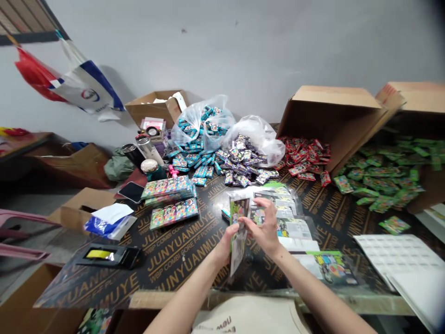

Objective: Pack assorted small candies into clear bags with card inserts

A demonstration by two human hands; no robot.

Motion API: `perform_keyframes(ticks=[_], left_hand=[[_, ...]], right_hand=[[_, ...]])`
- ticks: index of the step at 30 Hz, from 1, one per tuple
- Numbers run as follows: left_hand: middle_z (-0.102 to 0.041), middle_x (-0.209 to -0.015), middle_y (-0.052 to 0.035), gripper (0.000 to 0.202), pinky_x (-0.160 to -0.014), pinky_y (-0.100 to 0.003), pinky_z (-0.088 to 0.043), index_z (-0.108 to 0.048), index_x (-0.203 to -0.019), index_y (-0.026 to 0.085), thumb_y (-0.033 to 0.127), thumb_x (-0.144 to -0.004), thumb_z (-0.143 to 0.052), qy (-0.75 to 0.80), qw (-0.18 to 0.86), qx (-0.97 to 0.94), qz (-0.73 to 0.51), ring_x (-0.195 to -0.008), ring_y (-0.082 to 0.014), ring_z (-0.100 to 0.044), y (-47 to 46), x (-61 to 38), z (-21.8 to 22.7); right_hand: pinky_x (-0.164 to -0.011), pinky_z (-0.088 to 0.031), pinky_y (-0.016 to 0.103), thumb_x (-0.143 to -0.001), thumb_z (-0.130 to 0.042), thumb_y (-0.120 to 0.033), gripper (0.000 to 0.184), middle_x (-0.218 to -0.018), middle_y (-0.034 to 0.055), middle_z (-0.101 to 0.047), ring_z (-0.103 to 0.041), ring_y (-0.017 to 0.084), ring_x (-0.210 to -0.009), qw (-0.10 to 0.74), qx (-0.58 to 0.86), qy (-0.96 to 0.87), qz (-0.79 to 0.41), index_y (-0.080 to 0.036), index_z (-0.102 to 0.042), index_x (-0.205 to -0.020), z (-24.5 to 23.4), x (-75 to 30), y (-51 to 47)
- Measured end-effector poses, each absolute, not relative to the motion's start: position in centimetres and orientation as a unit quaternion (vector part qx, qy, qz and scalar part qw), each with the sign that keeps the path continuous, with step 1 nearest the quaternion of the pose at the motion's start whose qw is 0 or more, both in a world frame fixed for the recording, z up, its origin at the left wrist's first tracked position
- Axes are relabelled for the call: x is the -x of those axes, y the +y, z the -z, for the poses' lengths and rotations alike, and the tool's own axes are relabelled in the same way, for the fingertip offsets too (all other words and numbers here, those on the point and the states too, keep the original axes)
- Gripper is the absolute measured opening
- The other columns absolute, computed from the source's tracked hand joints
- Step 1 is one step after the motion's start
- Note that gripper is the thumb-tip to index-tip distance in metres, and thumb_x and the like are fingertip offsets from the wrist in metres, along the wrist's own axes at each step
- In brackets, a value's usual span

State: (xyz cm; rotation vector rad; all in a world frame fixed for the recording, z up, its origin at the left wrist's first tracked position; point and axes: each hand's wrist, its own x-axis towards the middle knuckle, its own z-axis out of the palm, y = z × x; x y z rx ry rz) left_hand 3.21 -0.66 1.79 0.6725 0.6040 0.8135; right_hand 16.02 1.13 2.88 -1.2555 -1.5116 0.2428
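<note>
**Printed lettering on the black board**

The black board [174,260] that serves as the tabletop carries gold lettering in slanting rows, repeated from its near edge to its far edge: "JUNYUANMUYE", with a smaller line below it, "WBP COMBI CORE F-F PLYWOOD". Print on the packet [239,208] over the near edge, and on the cloth bag [250,320] below that edge, is too blurred to read.

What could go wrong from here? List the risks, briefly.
1. The clear sleeve hangs from a fingertip grip of the left hand and right hand. The card inside may slip out.
2. The blue packets and purple packets touch, so the piles may mix.
3. The glossy, overlapping sleeved cards run toward the front of the board. A forearm could nudge them off.
</note>
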Motion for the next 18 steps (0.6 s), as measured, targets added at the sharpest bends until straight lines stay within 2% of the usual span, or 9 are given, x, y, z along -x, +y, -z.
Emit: perform_keyframes(ticks=[3,7,9,11,14,16,18], left_hand=[[-0.066,-0.087,-0.0099,0.045,-0.081,-0.034,-0.042,-0.065,-0.088,0.013,0.051,-0.068,-0.055,0.334,0.803,-0.350,-0.348,-0.083,-0.0228,-0.059,-1.3,-1.7,-1.0],[-0.065,-0.088,-0.0063,0.039,-0.078,-0.032,-0.041,-0.064,-0.094,0.015,0.043,-0.066,-0.060,0.348,0.765,-0.398,-0.367,-0.084,-0.0214,-0.057,-1.3,-1.1,-1.3],[-0.065,-0.088,-0.0050,0.041,-0.082,-0.033,-0.040,-0.064,-0.096,0.015,0.039,-0.063,-0.065,0.327,0.756,-0.431,-0.369,-0.091,-0.0236,-0.055,-1.1,-1.1,-2.1],[-0.064,-0.092,-0.0042,0.045,-0.088,-0.034,-0.037,-0.063,-0.101,0.016,0.035,-0.061,-0.067,0.306,0.751,-0.456,-0.366,-0.097,-0.0252,-0.053,-1.1,-1.0,-3.1],[-0.062,-0.103,-0.0037,0.052,-0.093,-0.032,-0.033,-0.058,-0.111,0.016,0.028,-0.061,-0.068,0.282,0.758,-0.463,-0.362,-0.102,-0.0241,-0.051,-1.2,-0.7,-4.0],[-0.063,-0.102,-0.0041,0.052,-0.089,-0.029,-0.035,-0.058,-0.111,0.015,0.025,-0.061,-0.068,0.282,0.773,-0.446,-0.351,-0.096,-0.0209,-0.054,-1.3,-0.6,-4.0],[-0.066,-0.092,-0.0045,0.044,-0.077,-0.024,-0.040,-0.061,-0.106,0.013,0.023,-0.064,-0.066,0.308,0.785,-0.416,-0.340,-0.081,-0.0161,-0.057,-1.4,-0.6,-3.6]], right_hand=[[-0.085,-0.034,0.041,-0.062,-0.072,-0.038,0.050,-0.096,0.0055,-0.056,-0.050,0.025,-0.093,0.483,0.482,-0.720,-0.127,-0.025,-0.049,-0.105,-4.1,-17.0,1.5],[-0.073,-0.035,0.034,-0.061,-0.073,-0.039,0.030,-0.072,0.0007,-0.054,-0.049,0.019,-0.074,0.417,0.436,-0.777,-0.181,-0.020,-0.052,-0.073,-5.1,-18.0,2.2],[-0.072,-0.035,0.032,-0.065,-0.071,-0.040,0.029,-0.068,0.0002,-0.053,-0.048,0.017,-0.072,0.368,0.390,-0.817,-0.211,-0.019,-0.051,-0.065,-5.4,-18.3,2.3],[-0.077,-0.034,0.033,-0.067,-0.068,-0.043,0.029,-0.070,0.0003,-0.054,-0.049,0.017,-0.074,0.306,0.347,-0.855,-0.235,-0.018,-0.053,-0.068,-5.6,-18.7,2.3],[-0.087,-0.030,0.036,-0.069,-0.066,-0.046,0.033,-0.077,0.0012,-0.057,-0.050,0.017,-0.080,0.229,0.330,-0.876,-0.265,-0.018,-0.057,-0.082,-5.8,-19.5,2.3],[-0.089,-0.029,0.038,-0.066,-0.067,-0.048,0.041,-0.083,0.0021,-0.059,-0.050,0.020,-0.086,0.201,0.347,-0.868,-0.294,-0.019,-0.058,-0.093,-5.8,-19.9,2.5],[-0.086,-0.033,0.036,-0.061,-0.072,-0.047,0.054,-0.089,0.0025,-0.059,-0.049,0.021,-0.090,0.204,0.375,-0.842,-0.330,-0.021,-0.056,-0.105,-5.5,-20.1,2.6]])
